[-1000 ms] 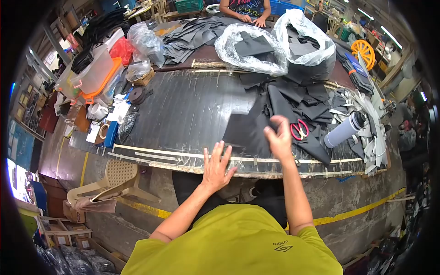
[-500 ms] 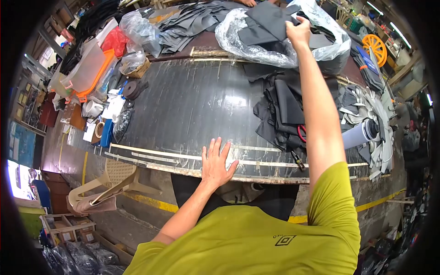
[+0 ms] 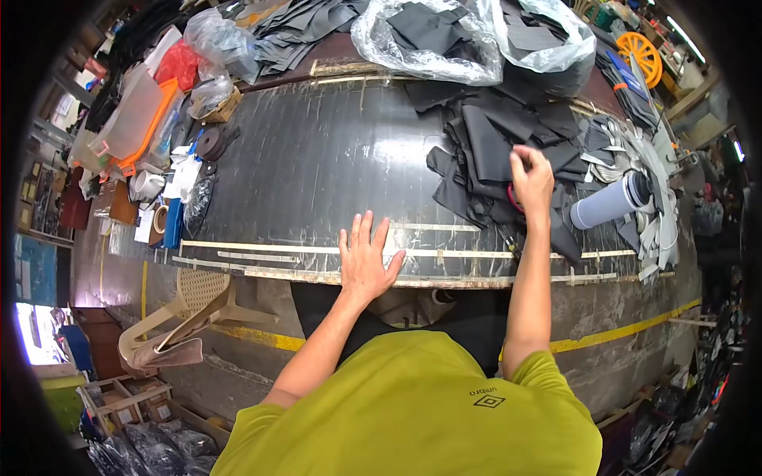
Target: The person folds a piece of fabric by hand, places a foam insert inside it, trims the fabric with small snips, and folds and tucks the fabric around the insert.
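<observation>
My left hand (image 3: 366, 258) lies flat on the dark tabletop (image 3: 302, 174) near its front edge, fingers spread, holding nothing. Over a heap of black fabric pieces (image 3: 484, 143) hovers my right hand (image 3: 533, 184), its fingers loosely bent, with a gap at the thumb and nothing visible in it. Part of a red handle (image 3: 513, 197) shows beside that hand; the rest of the tool is hidden. Beyond the heap, an open clear plastic bag (image 3: 468, 70) holds dark fabric pieces (image 3: 429, 30). A second plastic bag (image 3: 559, 59) with fabric stands to its right.
A grey-blue bottle (image 3: 607, 204) lies on the right near pale grey strips (image 3: 659, 190). At the left are a clear bin with an orange rim (image 3: 151, 127), a white mug (image 3: 148, 186) and a tape roll (image 3: 160, 219). A beige chair (image 3: 202, 297) stands below the table's left side.
My right hand has let go of the dark fabric piece at the plastic bag and come back toward me, over the black heap. My left hand stays flat on the table. The view has shifted slightly.
</observation>
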Motion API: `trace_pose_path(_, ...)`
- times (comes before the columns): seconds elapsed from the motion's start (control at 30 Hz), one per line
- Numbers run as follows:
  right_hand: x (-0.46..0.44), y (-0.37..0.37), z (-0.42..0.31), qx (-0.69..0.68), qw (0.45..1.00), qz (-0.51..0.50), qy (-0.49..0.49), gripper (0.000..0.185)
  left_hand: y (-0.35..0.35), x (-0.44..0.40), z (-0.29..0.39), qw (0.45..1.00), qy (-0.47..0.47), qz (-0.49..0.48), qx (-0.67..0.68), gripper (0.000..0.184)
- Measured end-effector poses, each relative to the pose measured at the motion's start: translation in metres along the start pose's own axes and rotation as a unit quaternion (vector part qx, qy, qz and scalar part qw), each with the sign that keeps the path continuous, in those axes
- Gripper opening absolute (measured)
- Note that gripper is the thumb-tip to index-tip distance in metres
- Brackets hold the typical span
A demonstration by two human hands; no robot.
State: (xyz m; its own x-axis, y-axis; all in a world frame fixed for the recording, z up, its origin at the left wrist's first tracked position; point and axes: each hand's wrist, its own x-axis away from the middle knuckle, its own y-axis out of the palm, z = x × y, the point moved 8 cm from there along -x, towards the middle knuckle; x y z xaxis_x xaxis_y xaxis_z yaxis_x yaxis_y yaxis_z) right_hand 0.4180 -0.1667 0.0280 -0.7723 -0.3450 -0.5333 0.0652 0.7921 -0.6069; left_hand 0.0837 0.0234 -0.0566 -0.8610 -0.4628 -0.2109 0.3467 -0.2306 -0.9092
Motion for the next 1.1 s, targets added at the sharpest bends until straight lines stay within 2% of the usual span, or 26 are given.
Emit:
trace_pose_path(0.07,0.035,-0.016,-0.006,0.017,0.999,-0.016,-0.023,0.023,0.0,0.001,0.001,1.0,0.0,-0.005,-0.007,0.074)
trace_pose_path(0.17,0.056,-0.007,-0.005,0.081,0.994,-0.023,-0.063,0.04,0.001,0.001,0.003,1.0,0.005,0.003,-0.01,0.074)
trace_pose_path(0.2,0.057,0.004,0.004,0.098,0.994,-0.035,-0.041,0.048,0.002,0.002,0.002,1.0,0.007,0.007,-0.008,0.074)
trace_pose_path(0.3,0.042,0.023,0.009,0.169,0.982,0.004,-0.083,0.029,0.004,0.004,0.001,1.0,0.017,0.016,-0.01,0.073)
trace_pose_path(0.37,0.021,0.015,0.006,0.052,0.997,0.059,-0.021,0.016,0.004,0.004,0.0,1.0,0.018,0.018,-0.01,0.073)
trace_pose_path(0.4,0.011,0.015,0.019,-0.089,0.989,0.113,0.043,0.011,0.004,0.003,-0.001,1.0,0.018,0.018,-0.008,0.073)
trace_pose_path(0.43,0.006,0.015,0.023,-0.246,0.953,0.167,0.065,0.013,0.005,0.004,-0.001,1.0,0.018,0.017,-0.006,0.073)
trace_pose_path(0.5,-0.002,0.029,0.031,-0.511,0.841,0.14,0.113,0.017,0.008,0.004,-0.003,1.0,0.009,0.003,0.002,0.074)
trace_pose_path(0.57,0.011,0.034,0.018,-0.577,0.787,0.099,0.195,0.019,0.013,0.0,-0.007,1.0,-0.008,-0.022,0.014,0.077)
trace_pose_path(0.6,0.026,0.031,0.001,-0.606,0.753,0.065,0.25,0.019,0.011,-0.007,-0.002,0.992,-0.013,-0.056,0.111,0.079)
trace_pose_path(0.63,0.043,0.032,-0.015,-0.63,0.714,0.029,0.304,0.019,0.002,-0.015,0.009,0.974,-0.02,-0.09,0.208,0.081)
trace_pose_path(0.7,0.069,0.029,-0.044,-0.645,0.695,0.012,0.317,0.019,-0.001,-0.02,0.031,0.909,-0.055,-0.137,0.39,0.085)
trace_pose_path(0.77,0.092,0.029,-0.064,-0.668,0.672,0.0,0.319,0.02,0.009,-0.019,0.053,0.812,-0.109,-0.157,0.551,0.089)
trace_pose_path(0.83,0.108,0.025,-0.081,-0.679,0.659,-0.013,0.324,0.021,-0.006,-0.034,0.051,0.794,-0.064,-0.027,0.604,0.086)
trace_pose_path(0.9,0.115,0.023,-0.08,-0.685,0.668,-0.011,0.291,0.019,-0.006,-0.04,0.043,0.654,-0.134,0.017,0.744,0.079)
trace_pose_path(0.93,0.119,0.021,-0.08,-0.685,0.667,-0.018,0.293,0.018,-0.032,-0.043,0.065,0.562,-0.131,-0.052,0.815,0.056)
trace_pose_path(1.03,0.124,0.015,-0.083,-0.685,0.666,-0.039,0.292,0.015,-0.029,-0.042,0.058,0.689,-0.164,-0.166,0.687,0.039)
trace_pose_path(1.07,0.124,0.013,-0.084,-0.684,0.669,-0.041,0.287,0.014,-0.035,-0.038,0.062,0.652,-0.16,-0.159,0.724,0.033)
trace_pose_path(1.1,0.123,0.011,-0.086,-0.684,0.672,-0.041,0.281,0.013,-0.042,-0.036,0.066,0.665,-0.144,-0.142,0.719,0.033)
